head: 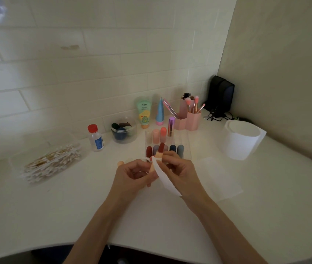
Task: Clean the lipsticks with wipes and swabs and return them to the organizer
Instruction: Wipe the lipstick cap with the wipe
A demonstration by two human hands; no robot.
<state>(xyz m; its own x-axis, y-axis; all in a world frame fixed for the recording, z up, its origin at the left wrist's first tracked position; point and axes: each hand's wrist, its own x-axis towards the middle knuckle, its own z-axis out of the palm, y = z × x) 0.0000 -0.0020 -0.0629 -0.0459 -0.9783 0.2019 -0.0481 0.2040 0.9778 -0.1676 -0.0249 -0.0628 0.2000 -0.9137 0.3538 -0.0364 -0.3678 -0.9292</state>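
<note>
While the left hand [136, 174] curled its fingers round the lipstick [160, 149] by its peach tube, the right hand [179, 168] pinched a white wipe [165, 180] against it — just in front of the clear organizer [186, 146]

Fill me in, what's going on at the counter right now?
A person is wiping an open lipstick: the left hand grips its peach barrel, and the right hand pinches a white wipe against it. The dark red tip points up. Other lipsticks stand in the clear organizer just behind; cotton swabs lie untouched at the left.
</note>
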